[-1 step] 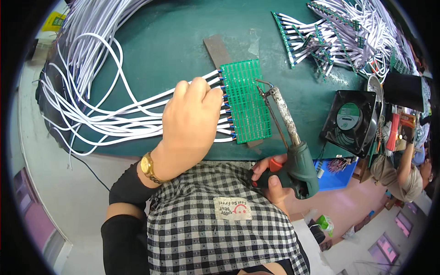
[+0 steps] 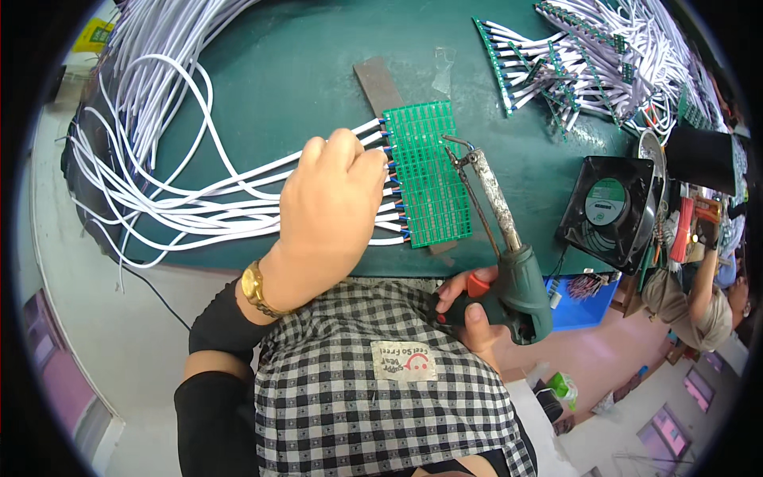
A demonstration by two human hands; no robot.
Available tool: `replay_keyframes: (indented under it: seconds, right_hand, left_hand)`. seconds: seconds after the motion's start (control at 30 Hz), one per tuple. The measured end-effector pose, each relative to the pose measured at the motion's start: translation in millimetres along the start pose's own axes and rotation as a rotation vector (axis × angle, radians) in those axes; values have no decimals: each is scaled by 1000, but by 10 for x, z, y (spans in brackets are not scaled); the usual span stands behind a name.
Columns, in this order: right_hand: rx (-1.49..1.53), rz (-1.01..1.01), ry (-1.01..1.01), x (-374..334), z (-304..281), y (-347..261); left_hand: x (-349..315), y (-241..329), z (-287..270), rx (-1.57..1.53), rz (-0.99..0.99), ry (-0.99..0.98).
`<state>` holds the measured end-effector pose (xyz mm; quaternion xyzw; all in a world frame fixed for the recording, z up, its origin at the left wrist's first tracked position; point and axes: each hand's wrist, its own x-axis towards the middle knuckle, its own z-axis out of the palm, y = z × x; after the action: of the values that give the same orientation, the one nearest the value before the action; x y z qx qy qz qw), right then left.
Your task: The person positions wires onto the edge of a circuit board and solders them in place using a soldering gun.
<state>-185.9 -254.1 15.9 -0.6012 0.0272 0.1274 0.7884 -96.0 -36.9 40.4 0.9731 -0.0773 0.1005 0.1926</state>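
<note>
The left hand [image 2: 330, 207] is laid flat on the white wires [image 2: 199, 207], with its fingers pressed down where the wires meet the green board [image 2: 429, 175]. The board is lying on the dark green desk [image 2: 278, 71]. A green soldering gun [image 2: 509, 270] is gripped tight by the right hand [image 2: 469, 314], and its tip is held at the board's top right edge. A black fan [image 2: 608, 211] is seen nearby.
</note>
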Motion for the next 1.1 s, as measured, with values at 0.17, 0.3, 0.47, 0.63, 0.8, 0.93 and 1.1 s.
replay_keyframes:
  seconds: [0.17,0.3,0.47,0.63,0.8,0.93,1.1]
  right_hand:
    - [-5,42,22,-12,21,19]
    - [-7,38,17,5,29,-12]
    - [-1,7,-17,-4,-31,47]
    - [-44,68,-20,-29,-38,17]
    - [-116,109,-10,-21,38,-130]
    - [-205,211,40,-5,34,-183]
    - [-407,93,110,6,38,-130]
  left_hand:
    - [-8,-45,39,-130,-19,5]
    - [24,25,40,-82,-41,-42]
    - [91,-147,87,-301,-44,-57]
    - [136,-210,69,-427,-75,-116]
    - [175,-174,96,-464,-144,-95]
    - [169,-177,87,-453,-122,-59]
    - [161,-199,113,-491,-103,-46]
